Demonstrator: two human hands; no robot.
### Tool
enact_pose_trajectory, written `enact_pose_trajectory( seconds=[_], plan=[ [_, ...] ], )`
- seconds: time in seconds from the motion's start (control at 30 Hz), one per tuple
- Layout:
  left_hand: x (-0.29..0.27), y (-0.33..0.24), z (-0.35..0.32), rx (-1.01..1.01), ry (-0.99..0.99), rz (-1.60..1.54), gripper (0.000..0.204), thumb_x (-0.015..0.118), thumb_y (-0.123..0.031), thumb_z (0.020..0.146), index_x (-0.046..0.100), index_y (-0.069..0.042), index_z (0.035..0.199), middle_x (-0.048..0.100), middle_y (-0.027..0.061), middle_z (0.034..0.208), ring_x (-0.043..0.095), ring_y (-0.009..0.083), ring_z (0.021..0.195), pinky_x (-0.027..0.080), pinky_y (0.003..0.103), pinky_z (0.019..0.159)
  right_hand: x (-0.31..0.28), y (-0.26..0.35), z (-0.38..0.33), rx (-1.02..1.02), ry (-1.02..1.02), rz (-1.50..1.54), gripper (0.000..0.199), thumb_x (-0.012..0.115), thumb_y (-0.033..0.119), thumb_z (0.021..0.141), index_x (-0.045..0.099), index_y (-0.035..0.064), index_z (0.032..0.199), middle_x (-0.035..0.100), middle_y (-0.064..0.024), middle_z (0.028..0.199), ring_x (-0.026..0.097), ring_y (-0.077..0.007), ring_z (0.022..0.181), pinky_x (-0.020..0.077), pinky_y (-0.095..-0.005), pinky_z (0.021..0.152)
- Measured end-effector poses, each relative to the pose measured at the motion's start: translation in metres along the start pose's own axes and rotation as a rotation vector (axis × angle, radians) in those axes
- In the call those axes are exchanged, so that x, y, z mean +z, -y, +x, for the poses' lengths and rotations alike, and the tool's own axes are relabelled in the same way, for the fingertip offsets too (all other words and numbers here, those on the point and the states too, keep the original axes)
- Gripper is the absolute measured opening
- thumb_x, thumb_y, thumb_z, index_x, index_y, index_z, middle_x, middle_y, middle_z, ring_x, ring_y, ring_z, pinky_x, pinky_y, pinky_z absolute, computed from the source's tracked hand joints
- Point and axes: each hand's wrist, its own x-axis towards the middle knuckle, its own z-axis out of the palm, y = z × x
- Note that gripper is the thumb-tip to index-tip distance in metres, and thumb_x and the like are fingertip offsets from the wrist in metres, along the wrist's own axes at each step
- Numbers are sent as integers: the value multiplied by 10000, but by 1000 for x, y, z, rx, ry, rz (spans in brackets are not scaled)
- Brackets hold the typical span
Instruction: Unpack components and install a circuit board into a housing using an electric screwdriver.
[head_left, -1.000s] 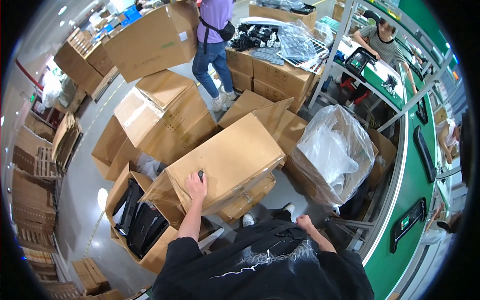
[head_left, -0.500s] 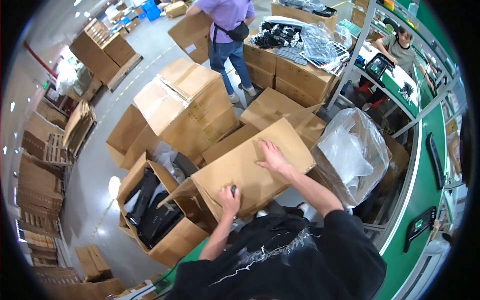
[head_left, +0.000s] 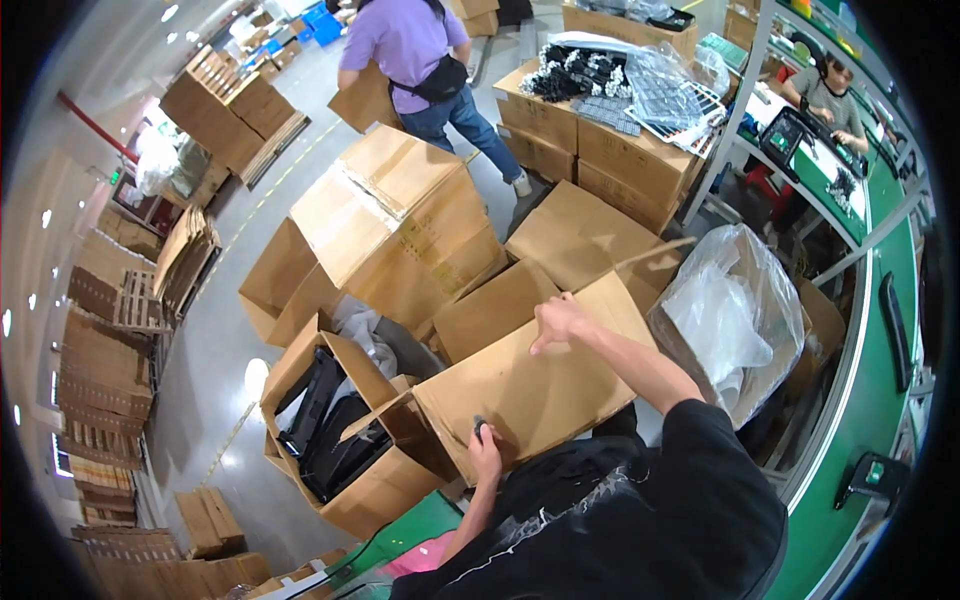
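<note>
1. Head view: a brown box lies in front of the wearer, close to the body, its plain upper face slanting across the middle of the picture.
2. The left hand is at the box's near left part. Its thumb and fingers are closed around a small dark object, too small to identify.
3. The right hand is at the box's far edge, thumb pointing back toward the wearer, fingers bent and partly hidden. I cannot tell whether it grips the edge or only presses there.
4. The wearer has on a black shirt with a pale lightning-like print.
5. Just left of the box, an open carton holds long black parts.
6. Beyond that carton stands a large carton with tape along its top.
7. To the right of the box, a clear plastic bag fills another carton.
8. Farther back, stacked cartons carry a heap of black cables and plastic-covered sheets.
9. Behind the large carton, a person in purple is bent toward a brown carton.
10. At the right, a green worktop curves along the edge, with a long black part on it. Another person sits at a workbench near its far end.
</note>
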Motion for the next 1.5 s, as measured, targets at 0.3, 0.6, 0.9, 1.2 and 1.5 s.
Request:
enact_pose_trajectory(
  seconds=[0.3,0.6,0.9,1.2,1.5],
  plan=[
    [105,-98,-19,229,-307,71,230,416,-212,957,492,-11,875,487,39,733,455,121,655,383,264,603,-95,-47,-84,-17,-407,223,635,794,565,494,668,48,840,648,-86,837,554,-229,906,359,-353,835],
    [213,-228,2,727,-105,240,357,442,-364,924,509,-20,857,531,72,711,469,194,741,390,328,717,-239,-152,-192,80,-1091,378,502,848,402,500,620,45,771,580,-92,782,524,-258,818,354,-378,816],
    [315,-225,36,1048,-360,77,475,409,-490,896,505,-65,708,497,52,611,410,209,755,332,347,733,-311,-147,-260,-108,-1472,-19,473,838,418,525,582,83,741,486,-8,684,468,-194,673,319,-318,713],
    [365,-214,73,1092,-126,78,367,467,-397,903,547,-40,862,538,85,690,471,235,720,335,378,784,-358,-136,-261,-427,-1660,-342,338,806,374,626,559,150,568,472,62,523,423,-128,515,277,-256,583],
    [367,-195,97,845,146,239,267,623,-217,793,582,-59,1004,573,103,924,521,273,865,376,385,790,-365,-128,-217,-388,-1613,-447,253,822,179,605,580,112,577,516,18,548,475,-156,553,351,-280,678]
  ],
)
